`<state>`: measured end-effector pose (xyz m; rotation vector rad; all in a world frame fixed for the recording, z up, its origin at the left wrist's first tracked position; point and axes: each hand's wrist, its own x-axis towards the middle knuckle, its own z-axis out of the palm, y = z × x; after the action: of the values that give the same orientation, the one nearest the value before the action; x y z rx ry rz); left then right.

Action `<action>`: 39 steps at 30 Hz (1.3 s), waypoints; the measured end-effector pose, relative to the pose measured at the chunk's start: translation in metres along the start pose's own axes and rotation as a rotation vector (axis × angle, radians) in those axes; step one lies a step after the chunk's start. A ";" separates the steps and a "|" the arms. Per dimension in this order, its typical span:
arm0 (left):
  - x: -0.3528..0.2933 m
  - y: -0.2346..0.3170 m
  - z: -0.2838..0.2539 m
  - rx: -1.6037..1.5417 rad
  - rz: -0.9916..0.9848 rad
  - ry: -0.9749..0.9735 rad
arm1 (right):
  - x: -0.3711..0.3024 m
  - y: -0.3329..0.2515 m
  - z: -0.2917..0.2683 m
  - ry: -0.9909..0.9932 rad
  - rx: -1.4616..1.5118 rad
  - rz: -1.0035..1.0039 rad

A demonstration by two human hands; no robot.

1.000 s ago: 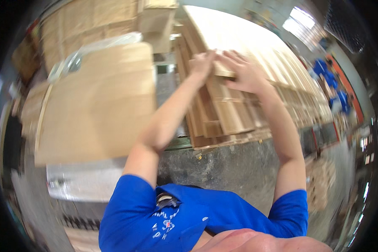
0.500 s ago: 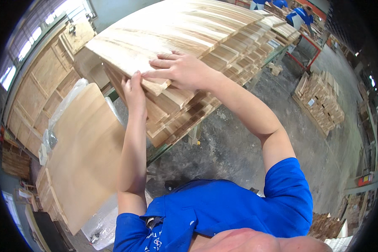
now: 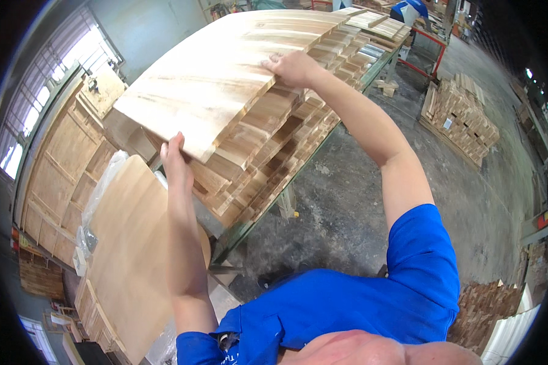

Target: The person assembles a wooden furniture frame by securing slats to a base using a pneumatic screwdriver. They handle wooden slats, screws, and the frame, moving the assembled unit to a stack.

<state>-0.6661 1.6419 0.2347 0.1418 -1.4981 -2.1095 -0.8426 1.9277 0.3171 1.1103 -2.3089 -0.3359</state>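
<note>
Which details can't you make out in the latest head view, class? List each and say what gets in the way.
In the head view:
- Top panel: underside hidden by its own upper face.
- Right hand: any fingers under the panel are hidden by hand and panel.
- Table: most of its top is covered by stacked boards.
- Co-worker: partly cut off by the upper edge.
- Pocket contents: too small to identify.

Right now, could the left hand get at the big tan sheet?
Probably yes: most of the tan sheet lies uncovered, though the left hand is at the edge of the top panel.
</note>
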 end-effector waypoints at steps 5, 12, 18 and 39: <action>-0.020 0.014 -0.002 -0.188 0.046 0.039 | -0.012 -0.015 -0.006 0.281 0.050 -0.046; -0.051 0.003 0.022 -0.213 0.121 0.193 | -0.054 -0.039 0.016 0.552 0.460 0.256; -0.053 -0.018 0.031 -0.181 0.189 0.145 | -0.094 -0.065 0.093 0.756 0.891 0.669; 0.074 -0.149 -0.004 0.132 0.212 0.134 | -0.042 -0.001 0.267 1.098 1.695 1.267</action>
<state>-0.7827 1.6377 0.1152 0.1622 -1.5026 -1.8003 -0.9744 1.9560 0.0828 -0.0979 -1.3184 2.2607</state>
